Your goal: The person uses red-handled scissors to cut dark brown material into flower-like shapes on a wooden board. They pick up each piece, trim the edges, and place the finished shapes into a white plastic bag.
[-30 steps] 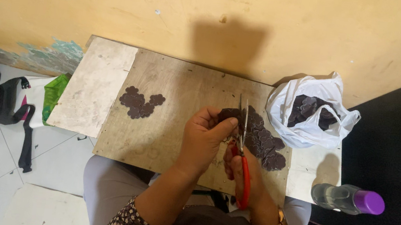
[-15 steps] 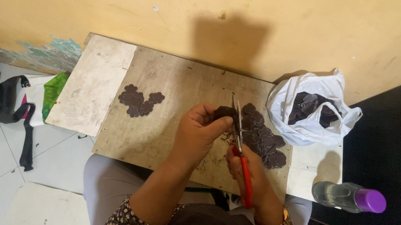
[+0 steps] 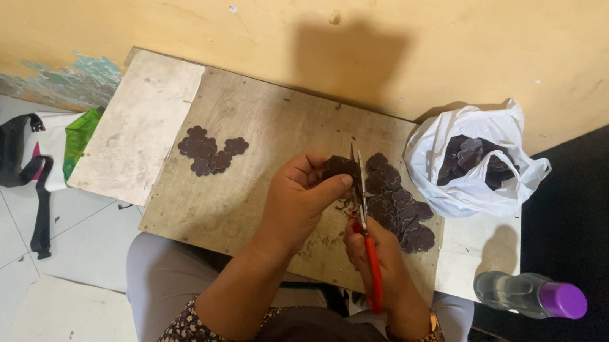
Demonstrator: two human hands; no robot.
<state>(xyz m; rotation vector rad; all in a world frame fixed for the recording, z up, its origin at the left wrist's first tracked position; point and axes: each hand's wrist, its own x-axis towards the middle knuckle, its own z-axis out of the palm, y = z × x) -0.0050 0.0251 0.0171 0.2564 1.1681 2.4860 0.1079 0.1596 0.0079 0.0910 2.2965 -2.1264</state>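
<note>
My left hand [image 3: 307, 194] pinches a dark cutout [image 3: 337, 167] right against the blades of red-handled scissors [image 3: 364, 227] gripped by my right hand [image 3: 375, 252]. I judge my fingertips could get nicked. Just right of the right hand, loose cutouts [image 3: 396, 201] crowd the tabletop [image 3: 271, 125]; left of the left hand lies bare board.

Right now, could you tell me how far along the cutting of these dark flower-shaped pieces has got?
Done: a small pile of cut pieces lies left on the board. In hand: the left hand pinches one dark piece while the right hand works red-handled scissors. Left: a larger pile and more in the white bag.
</note>
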